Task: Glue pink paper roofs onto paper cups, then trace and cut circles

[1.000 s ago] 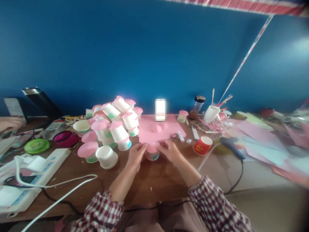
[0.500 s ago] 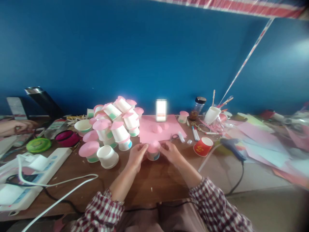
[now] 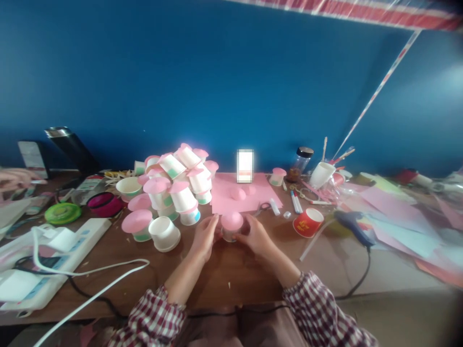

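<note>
In front of me stands a small paper cup (image 3: 228, 236) with a domed pink paper disc (image 3: 232, 220) on top. My left hand (image 3: 206, 234) is curled at the cup's left side, its fingertips partly hidden against the wall. From the other side my right hand (image 3: 257, 236) grips the cup low, thumb and fingers at its wall. To the left is a pile of white paper cups topped with pink discs (image 3: 156, 185). A bare white cup (image 3: 164, 233) stands upside down nearest my left forearm. Behind my hands lies pink paper (image 3: 221, 195) with small pink pieces (image 3: 238, 193) on it.
Right of my hands are scissors (image 3: 263, 207), markers (image 3: 296, 202), a red paper cup (image 3: 308, 222) and a glue gun (image 3: 352, 225). A power strip (image 3: 77, 248) with a white cable (image 3: 104, 284) occupies the left. Another person's hand (image 3: 20, 177) shows at the far left edge.
My fingers have moved from the edge of the pink disc down to the cup's sides, leaving the disc's top uncovered. The whole view has shifted slightly.
</note>
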The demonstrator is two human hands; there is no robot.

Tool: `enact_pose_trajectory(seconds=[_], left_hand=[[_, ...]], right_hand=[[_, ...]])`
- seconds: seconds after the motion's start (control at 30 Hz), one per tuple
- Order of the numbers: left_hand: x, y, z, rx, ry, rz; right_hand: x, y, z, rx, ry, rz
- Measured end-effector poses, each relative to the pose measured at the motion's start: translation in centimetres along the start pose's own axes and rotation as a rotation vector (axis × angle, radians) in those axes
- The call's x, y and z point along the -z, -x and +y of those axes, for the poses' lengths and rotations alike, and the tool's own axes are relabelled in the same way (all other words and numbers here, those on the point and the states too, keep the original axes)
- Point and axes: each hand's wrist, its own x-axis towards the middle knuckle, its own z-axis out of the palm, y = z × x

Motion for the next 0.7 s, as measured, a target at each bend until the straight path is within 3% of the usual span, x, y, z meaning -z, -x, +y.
enact_pose_trajectory(seconds=[0.2,0.33,0.43,0.57,0.63,0.7], left_hand=[[0.3,0.0,-1.0,-0.149,-0.001,0.029],[0.8,0.9,-1.2,-0.286,-0.047,0.111],[1.5,2.8,-1.2,-0.597,-0.292,0.011],[1.6,5.0,-1.7,-1.191,-0.716,-0.355],[1.3,5.3,-2.1,-1.347,-0.844,-0.408],[1.1,5.4,-2.3,-1.405,-0.917,-0.401]], right_hand=[[-0.4,-0.2,0.1,0.040,0.115,0.046],[0.0,-0.9,-0.6,0.025,0.150,0.060],[0.0,-1.5,-1.0,0.006,0.177,0.066],[-1.2,-2.3,-1.4,0.044,0.191,0.055],[-2.1,-2.8,-1.6,0.072,0.182,0.043],[-3.0,-3.4,-2.1,0.096,0.162,0.026]])
